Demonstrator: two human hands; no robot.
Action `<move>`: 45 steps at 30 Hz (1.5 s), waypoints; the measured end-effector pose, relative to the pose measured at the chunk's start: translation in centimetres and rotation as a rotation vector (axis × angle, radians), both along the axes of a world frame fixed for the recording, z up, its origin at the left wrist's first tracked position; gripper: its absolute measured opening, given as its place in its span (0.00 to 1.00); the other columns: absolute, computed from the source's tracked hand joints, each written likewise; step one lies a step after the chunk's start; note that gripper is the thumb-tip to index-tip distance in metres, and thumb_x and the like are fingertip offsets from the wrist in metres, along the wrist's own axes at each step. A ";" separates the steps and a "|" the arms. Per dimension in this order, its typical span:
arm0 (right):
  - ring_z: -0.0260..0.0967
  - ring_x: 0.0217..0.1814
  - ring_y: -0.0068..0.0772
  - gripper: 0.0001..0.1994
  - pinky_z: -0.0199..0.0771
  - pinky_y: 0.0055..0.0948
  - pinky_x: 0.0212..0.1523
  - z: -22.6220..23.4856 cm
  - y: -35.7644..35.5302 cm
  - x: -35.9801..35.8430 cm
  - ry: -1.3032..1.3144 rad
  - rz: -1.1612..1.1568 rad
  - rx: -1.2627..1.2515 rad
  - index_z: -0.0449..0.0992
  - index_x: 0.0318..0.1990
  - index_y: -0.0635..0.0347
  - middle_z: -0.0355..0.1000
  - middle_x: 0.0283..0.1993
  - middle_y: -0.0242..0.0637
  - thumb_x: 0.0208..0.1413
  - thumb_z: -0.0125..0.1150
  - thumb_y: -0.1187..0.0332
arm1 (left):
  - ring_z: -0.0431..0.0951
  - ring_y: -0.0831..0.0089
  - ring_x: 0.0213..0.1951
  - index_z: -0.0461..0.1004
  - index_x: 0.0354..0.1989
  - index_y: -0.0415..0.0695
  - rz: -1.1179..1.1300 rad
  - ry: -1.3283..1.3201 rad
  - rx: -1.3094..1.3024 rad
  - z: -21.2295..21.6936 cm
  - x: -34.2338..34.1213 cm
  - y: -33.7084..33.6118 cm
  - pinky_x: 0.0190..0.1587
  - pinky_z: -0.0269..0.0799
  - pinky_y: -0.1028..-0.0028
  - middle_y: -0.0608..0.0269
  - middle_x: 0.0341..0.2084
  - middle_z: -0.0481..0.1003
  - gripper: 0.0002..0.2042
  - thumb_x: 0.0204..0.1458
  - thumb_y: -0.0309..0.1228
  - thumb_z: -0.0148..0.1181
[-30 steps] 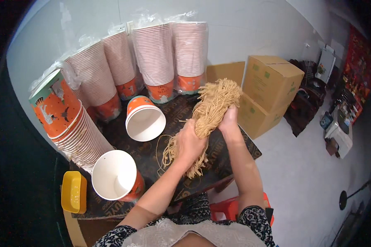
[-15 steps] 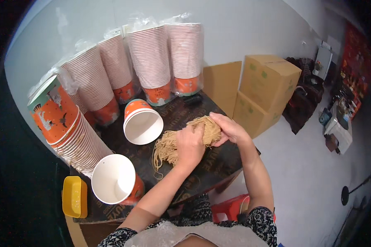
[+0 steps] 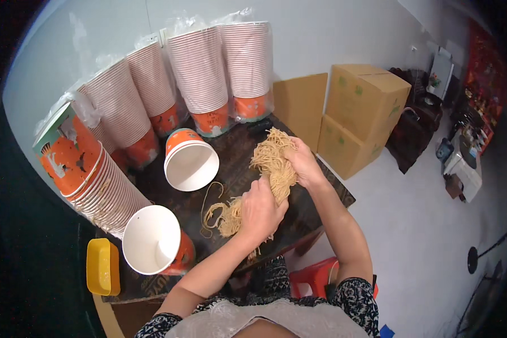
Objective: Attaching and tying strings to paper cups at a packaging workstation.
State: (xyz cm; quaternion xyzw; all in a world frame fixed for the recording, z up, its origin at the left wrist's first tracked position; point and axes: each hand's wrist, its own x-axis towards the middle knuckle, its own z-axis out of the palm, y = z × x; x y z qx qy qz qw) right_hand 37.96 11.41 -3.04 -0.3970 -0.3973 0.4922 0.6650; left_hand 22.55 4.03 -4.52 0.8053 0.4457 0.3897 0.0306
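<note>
Above a dark, printed board table, we see a thick bundle of tan, string-like strands held between two bare hands, its ruffled far end raised and its loose near end trailing left onto the tabletop. The left hand clamps the bundle's middle, apparently to stop the strands spilling apart; the right hand wraps its far right side, seemingly to prop the upper part, its fingertips hidden from us. To the left sit a near orange paper bucket with a white inside and a similar far bucket, both within easy reach, we judge. Tall white-and-orange bucket stacks in clear plastic line the far wall, likely to spare working room. A leaning, unwrapped bucket stack fills the left side, beyond a yellow rectangular plastic tray at the near left corner.
</note>
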 end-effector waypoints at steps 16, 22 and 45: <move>0.70 0.35 0.38 0.04 0.71 0.30 0.39 -4.3 -5.2 1.6 -0.907 -0.054 0.403 0.74 0.37 0.65 0.68 0.34 0.43 0.54 0.56 0.77 | 0.75 0.44 0.38 0.63 0.45 0.33 0.093 0.016 -0.187 -4.1 -1.1 0.5 0.39 0.74 0.55 0.40 0.39 0.69 0.23 0.46 0.33 0.66; 0.70 0.37 0.36 0.05 0.71 0.29 0.39 -5.6 -4.5 1.1 -0.928 0.068 0.471 0.73 0.37 0.65 0.69 0.38 0.42 0.54 0.59 0.75 | 0.75 0.44 0.38 0.63 0.45 0.34 0.087 0.008 -0.185 -4.2 -0.9 0.7 0.39 0.73 0.55 0.41 0.39 0.69 0.23 0.47 0.33 0.66; 0.67 0.29 0.25 0.04 0.69 0.25 0.31 -7.9 -2.7 1.1 -0.747 0.074 0.389 0.73 0.36 0.66 0.69 0.29 0.33 0.56 0.57 0.74 | 0.73 0.44 0.44 0.67 0.45 0.33 0.089 -0.104 -0.249 -3.6 -1.3 1.4 0.46 0.70 0.56 0.41 0.41 0.71 0.20 0.50 0.34 0.62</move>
